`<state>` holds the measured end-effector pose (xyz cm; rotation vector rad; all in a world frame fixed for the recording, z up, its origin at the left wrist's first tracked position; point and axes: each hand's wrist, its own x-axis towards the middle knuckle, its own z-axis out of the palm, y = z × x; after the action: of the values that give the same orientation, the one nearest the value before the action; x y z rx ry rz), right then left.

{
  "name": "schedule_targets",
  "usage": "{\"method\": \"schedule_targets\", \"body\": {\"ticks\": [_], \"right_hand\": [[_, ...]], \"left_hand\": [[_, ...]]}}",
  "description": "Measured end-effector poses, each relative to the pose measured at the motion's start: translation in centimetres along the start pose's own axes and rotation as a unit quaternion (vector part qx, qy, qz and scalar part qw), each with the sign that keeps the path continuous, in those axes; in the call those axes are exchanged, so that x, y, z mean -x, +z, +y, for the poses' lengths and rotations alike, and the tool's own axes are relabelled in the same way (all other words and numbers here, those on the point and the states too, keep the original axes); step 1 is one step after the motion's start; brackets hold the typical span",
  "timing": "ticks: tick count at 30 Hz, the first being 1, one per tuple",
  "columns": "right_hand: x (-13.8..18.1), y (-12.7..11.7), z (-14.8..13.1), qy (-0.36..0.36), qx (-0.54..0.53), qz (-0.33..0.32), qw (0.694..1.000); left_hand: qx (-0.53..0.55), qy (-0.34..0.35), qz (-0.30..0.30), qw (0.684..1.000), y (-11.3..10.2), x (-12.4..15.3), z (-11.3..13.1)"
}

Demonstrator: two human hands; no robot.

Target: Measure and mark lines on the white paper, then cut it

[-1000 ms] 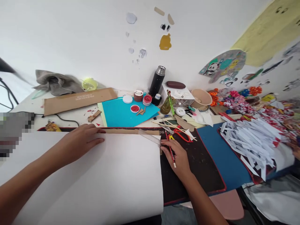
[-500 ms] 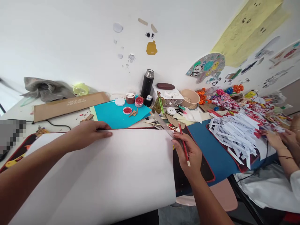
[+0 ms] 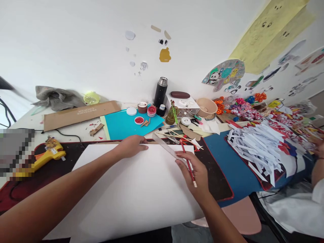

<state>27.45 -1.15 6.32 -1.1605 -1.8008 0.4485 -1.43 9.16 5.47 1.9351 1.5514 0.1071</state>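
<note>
A large sheet of white paper lies over the dark mat and hangs down at the near side. My left hand pinches its far edge, thumb on top. Held in my right hand are a flat ruler, pointing away to the left, and a red pencil with its eraser end towards me. That hand is above the right part of the sheet. Beyond the ruler, scissors and thin wooden sticks lie on the table.
A yellow glue gun rests on the dark mat at left. Behind are blue paper, open paint jars, a black flask and a cardboard strip. White paper strips are piled at right, near another person's arm.
My left hand and the paper have shifted right, uncovering the glue gun and mat. My right hand has moved slightly left with the ruler and pencil. The co-worker's hands have moved mostly out of view.
</note>
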Motion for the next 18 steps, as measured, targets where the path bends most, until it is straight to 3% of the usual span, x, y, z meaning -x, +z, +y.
{"method": "schedule_targets", "body": {"ticks": [5, 8, 11, 14, 18], "right_hand": [[0.4, 3.7, 1.6, 0.024, -0.058, -0.031, 0.998], [0.8, 4.2, 2.7, 0.077, -0.049, -0.020, 0.996], [0.8, 4.1, 3.0, 0.081, -0.052, -0.032, 0.995], [0.6, 3.9, 2.9, 0.066, -0.048, -0.049, 0.995], [0.3, 3.9, 2.8, 0.056, -0.028, -0.054, 0.997]], "left_hand": [[0.001, 0.062, 0.082, 0.995, 0.5, 1.8, -1.8], [-0.004, 0.096, 0.162, 0.982, -0.5, 5.1, -4.3], [-0.013, 0.104, 0.223, 0.969, -1.7, 8.8, -7.3], [-0.021, 0.110, 0.251, 0.962, -1.9, 11.5, -10.0], [-0.099, 0.176, 0.246, 0.948, 0.0, 13.1, -12.0]]}}
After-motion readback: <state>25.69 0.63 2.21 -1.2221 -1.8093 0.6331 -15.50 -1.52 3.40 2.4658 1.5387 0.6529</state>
